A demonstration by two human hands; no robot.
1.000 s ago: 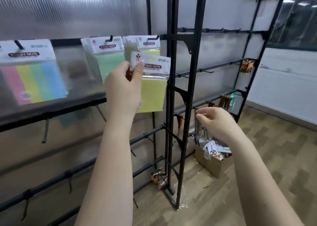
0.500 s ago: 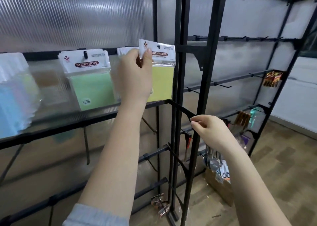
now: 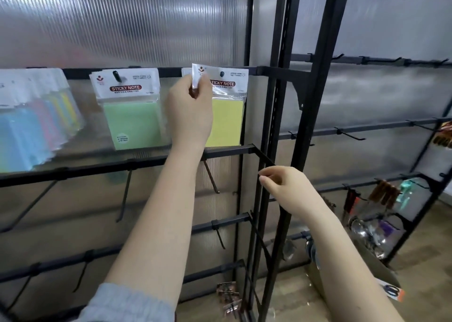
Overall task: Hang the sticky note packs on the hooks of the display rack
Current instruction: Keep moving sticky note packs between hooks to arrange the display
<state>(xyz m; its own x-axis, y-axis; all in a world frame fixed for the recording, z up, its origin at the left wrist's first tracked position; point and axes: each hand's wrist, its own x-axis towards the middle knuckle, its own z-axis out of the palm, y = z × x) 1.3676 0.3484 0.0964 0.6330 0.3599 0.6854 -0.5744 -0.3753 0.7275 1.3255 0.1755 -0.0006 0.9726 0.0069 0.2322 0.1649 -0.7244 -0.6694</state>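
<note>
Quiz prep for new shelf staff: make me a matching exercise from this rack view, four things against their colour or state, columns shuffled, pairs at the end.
Column one:
1. pack in the left hand
2. pack on the middle hook
3. packs at the far left
4. right hand

Column two:
A. green notes, hanging untouched
B. fingers curled, holding no pack
C. yellow notes, header pinched at the hook
D. several colours, blurred

Pairs: 1-C, 2-A, 3-D, 4-B

The left hand pinches the yellow pack's header corner; the hook's tip shows through its hole.
</note>
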